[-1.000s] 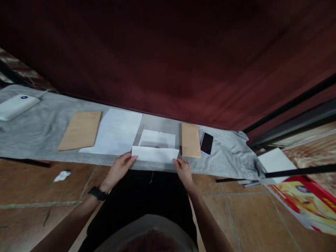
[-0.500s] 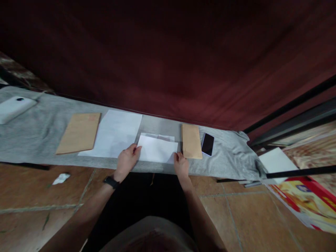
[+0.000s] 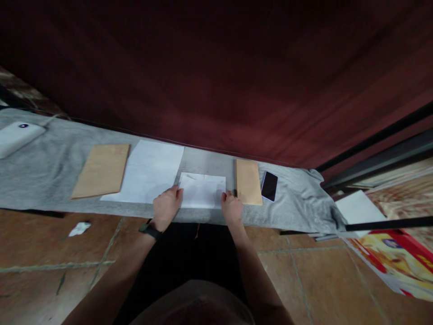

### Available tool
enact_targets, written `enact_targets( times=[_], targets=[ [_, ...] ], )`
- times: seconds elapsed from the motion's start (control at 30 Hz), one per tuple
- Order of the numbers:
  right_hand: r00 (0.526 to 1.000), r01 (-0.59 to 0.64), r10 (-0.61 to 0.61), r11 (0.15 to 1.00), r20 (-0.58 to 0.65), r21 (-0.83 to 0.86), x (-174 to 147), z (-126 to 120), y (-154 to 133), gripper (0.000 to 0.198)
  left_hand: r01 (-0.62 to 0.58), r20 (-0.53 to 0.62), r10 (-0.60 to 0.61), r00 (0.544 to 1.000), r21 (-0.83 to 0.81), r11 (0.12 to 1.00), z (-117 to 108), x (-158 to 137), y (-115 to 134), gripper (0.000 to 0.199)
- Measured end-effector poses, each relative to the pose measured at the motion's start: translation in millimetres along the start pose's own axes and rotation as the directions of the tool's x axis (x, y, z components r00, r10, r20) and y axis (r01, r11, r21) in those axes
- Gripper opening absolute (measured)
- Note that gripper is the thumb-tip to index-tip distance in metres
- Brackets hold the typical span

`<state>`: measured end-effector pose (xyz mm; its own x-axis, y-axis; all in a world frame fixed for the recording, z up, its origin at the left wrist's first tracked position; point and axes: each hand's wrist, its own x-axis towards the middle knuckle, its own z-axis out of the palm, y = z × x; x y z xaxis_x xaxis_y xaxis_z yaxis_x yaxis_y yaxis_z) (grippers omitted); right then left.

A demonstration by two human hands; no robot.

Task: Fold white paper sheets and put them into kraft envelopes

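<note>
White paper [image 3: 202, 194] (folded), lying flat

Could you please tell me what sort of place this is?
Probably a makeshift indoor workspace, though whether home or workshop I cannot tell: white paper lies on a grey cloth, a dark red backdrop rises behind it, and the floor is tiled.

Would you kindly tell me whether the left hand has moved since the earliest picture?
Yes, the left hand has shifted rightward, nearer to the phone lying on the gray cloth.
</note>
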<state>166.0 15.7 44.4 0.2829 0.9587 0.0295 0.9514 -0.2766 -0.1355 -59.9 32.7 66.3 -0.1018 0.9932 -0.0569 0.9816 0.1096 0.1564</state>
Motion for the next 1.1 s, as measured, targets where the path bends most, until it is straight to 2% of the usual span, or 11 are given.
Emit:
enact_targets(
  times=[0.37, 0.7, 0.83, 0.93, 1.03, 1.1],
  targets=[
    [0.998, -0.031, 0.03, 1.0, -0.053, -0.006, 20, 7, -13, 0.03, 0.021, -0.01, -0.021, 1.0, -0.007, 1.0, 6, 23, 6, 0.048],
    [0.992, 0.013, -0.007, 0.999, -0.124, 0.049, 25, 16, -16, 0.033, 0.006, -0.041, -0.006, 0.999, -0.007, 1.0, 16, 29, 8, 0.049],
    [0.978, 0.111, -0.083, 0.984, -0.19, 0.14, 24, 17, -21, 0.045, -0.031, -0.053, 0.031, 0.998, -0.003, 1.0, 19, 27, 8, 0.048],
    [0.949, 0.265, -0.224, 0.948, -0.222, 0.176, 21, 23, -31, 0.049, -0.036, -0.036, 0.036, 0.999, -0.001, 0.999, 18, 26, 8, 0.046],
    [0.913, 0.389, -0.352, 0.904, -0.204, 0.179, 17, 32, -41, 0.05, -0.043, -0.029, 0.043, 0.999, -0.001, 0.999, 17, 26, 9, 0.045],
    [0.915, 0.396, -0.372, 0.904, -0.158, 0.162, 13, 39, -44, 0.052, -0.05, -0.029, 0.05, 0.998, -0.003, 0.999, 17, 25, 9, 0.045]
  ],
)
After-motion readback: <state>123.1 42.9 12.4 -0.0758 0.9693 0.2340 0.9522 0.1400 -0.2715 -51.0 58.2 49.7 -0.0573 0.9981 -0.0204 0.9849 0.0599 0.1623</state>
